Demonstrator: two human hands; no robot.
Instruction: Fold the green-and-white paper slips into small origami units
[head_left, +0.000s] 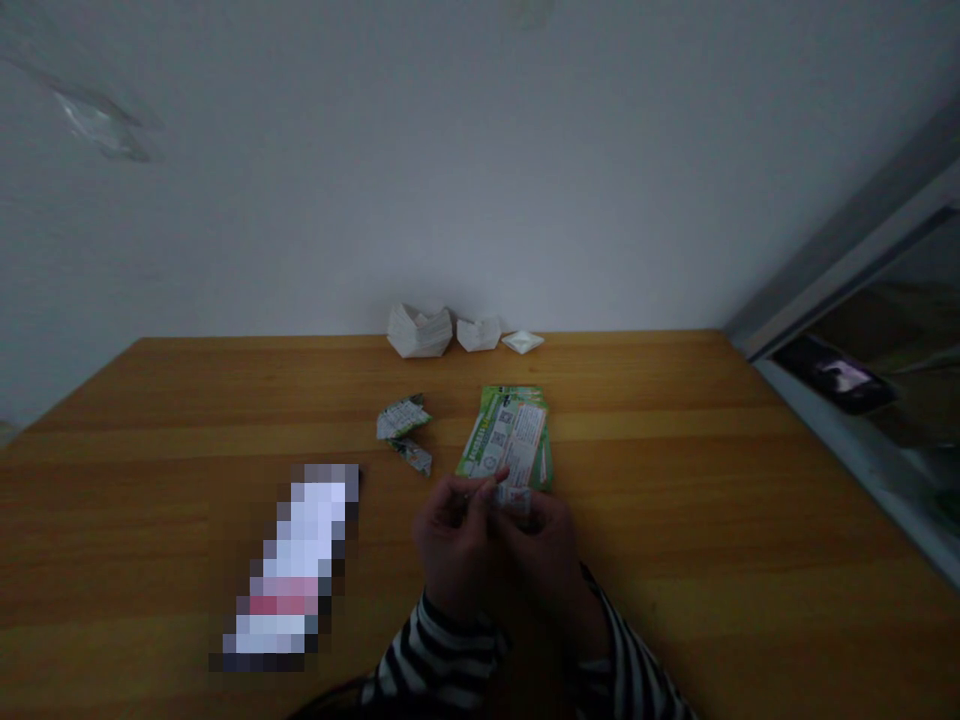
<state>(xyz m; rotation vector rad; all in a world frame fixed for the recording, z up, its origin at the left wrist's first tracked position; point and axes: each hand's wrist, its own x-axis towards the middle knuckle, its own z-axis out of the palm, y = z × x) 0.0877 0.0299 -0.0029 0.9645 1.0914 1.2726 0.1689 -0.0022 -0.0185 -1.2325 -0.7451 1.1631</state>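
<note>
My left hand [454, 535] and my right hand [544, 545] meet low in the middle of the head view. Between their fingertips they pinch a small folded piece of printed paper [514, 499], partly hidden by the fingers. Just beyond them lies a stack of green-and-white printed leaflets [514, 430], its near end covered by my hands. To the left of the stack rests a folded printed paper piece [403, 420], with a smaller paper part [412, 456] at its lower end; I cannot tell whether the two are joined.
Along the wall at the table's back edge stand a large white paper boat [420, 332], a smaller one [478, 334] and a flat white folded paper [523, 342]. A blurred-out phone [296, 560] lies left of my hands on the wooden table [675, 450]. Another phone [836, 375] is beyond the right edge.
</note>
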